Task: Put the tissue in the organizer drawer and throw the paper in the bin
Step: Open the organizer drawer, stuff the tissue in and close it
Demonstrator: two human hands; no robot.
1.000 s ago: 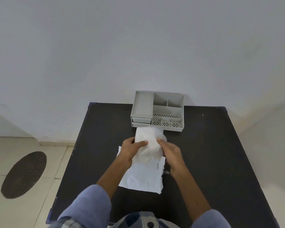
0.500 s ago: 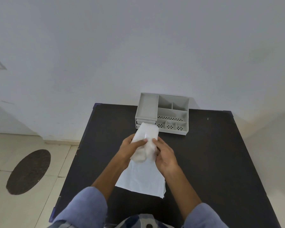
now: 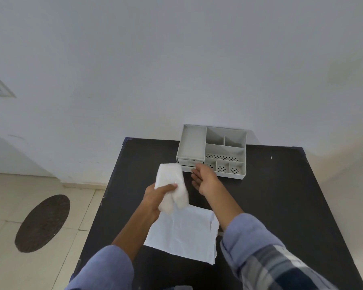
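Observation:
My left hand grips a folded white tissue pack, lifted above the black table. My right hand is off the tissue, fingers apart, reaching toward the front of the grey organizer. Its fingertips are close to the small shut drawers at the organizer's lower left. A flat white sheet of paper lies on the table beneath my forearms.
The organizer stands at the table's far edge against a white wall and has several open compartments on top. A dark round mat lies on the tiled floor to the left. No bin is in view.
My right hand has let go of the tissue and moved forward to the organizer's drawers. My left hand alone now holds the tissue, shifted slightly left.

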